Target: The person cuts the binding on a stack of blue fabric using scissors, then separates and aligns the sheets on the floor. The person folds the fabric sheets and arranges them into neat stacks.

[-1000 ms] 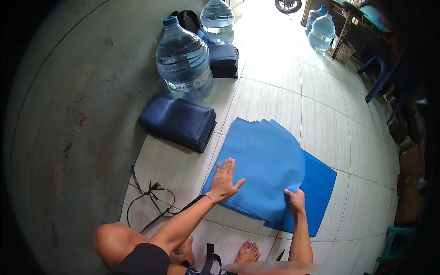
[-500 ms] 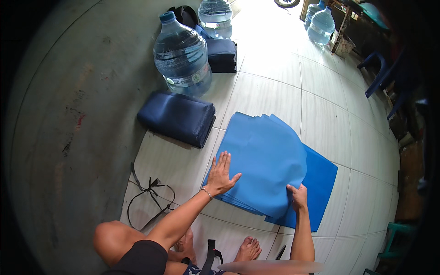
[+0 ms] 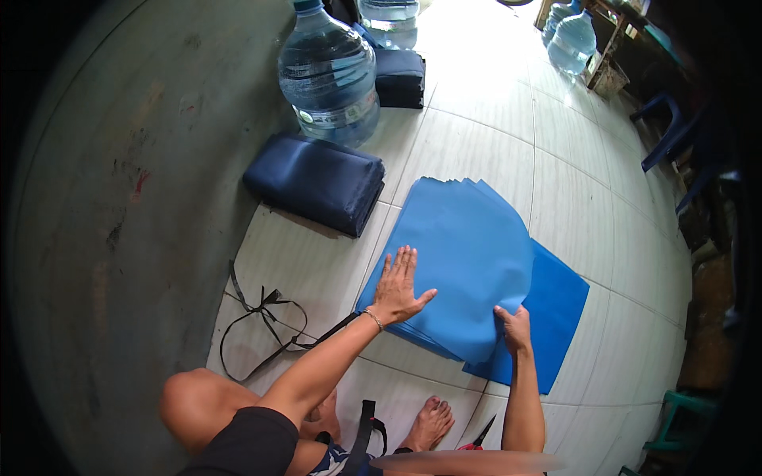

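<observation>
A stack of light blue sheets [image 3: 464,246] lies on the tiled floor, its far edges slightly fanned. My left hand [image 3: 399,289] rests flat on the stack's left part, fingers stretched out. At the right edge my right hand [image 3: 514,327] pinches the curled edge of the upper sheets between thumb and fingers. How many sheets it grips cannot be made out. Beneath and to the right, a darker blue sheet [image 3: 556,317] sticks out from under the stack.
A folded navy bundle [image 3: 313,182] lies left of the stack, with a large water bottle [image 3: 329,79] behind it. A black strap [image 3: 266,317] loops on the floor near my left knee. Scissors [image 3: 481,436] lie by my foot. A green stool [image 3: 679,420] stands at the right.
The view has shifted a little. My left hand has slid slightly right across the top sheet, still flat. My right hand keeps its pinch on the sheets' edge.
</observation>
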A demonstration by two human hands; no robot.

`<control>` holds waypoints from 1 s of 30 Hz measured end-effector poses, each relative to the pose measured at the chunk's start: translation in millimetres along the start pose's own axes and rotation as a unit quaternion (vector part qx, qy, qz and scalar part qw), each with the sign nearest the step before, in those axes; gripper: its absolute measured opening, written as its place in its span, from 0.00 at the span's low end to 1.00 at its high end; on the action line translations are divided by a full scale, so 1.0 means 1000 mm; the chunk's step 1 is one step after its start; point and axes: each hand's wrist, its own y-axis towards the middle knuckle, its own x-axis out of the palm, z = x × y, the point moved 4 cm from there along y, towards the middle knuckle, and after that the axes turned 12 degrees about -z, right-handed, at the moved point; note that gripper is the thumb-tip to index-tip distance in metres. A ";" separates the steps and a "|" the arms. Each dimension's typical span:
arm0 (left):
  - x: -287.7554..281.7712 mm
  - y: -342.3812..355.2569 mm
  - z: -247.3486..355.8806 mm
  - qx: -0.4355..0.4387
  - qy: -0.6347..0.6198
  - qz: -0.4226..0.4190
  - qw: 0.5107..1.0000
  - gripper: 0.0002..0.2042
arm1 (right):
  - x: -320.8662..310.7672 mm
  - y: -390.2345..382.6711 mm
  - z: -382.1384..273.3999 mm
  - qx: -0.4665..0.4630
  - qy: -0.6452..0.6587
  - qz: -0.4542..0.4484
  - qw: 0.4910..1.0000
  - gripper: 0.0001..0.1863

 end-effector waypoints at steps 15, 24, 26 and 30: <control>0.002 -0.001 0.003 0.000 -0.079 -0.041 0.996 0.49 | -0.005 -0.006 -0.004 0.009 0.008 0.012 1.000 0.18; -0.001 0.001 0.010 0.006 -0.066 -0.036 0.997 0.49 | -0.004 -0.007 -0.007 -0.007 -0.016 -0.039 0.999 0.18; -0.004 0.001 0.005 -0.028 -0.037 -0.015 0.999 0.49 | -0.010 -0.008 -0.005 0.008 -0.007 0.003 1.000 0.17; -0.008 -0.002 -0.010 -0.082 0.034 -0.010 0.996 0.50 | -0.015 -0.012 -0.005 0.034 -0.015 -0.001 0.999 0.18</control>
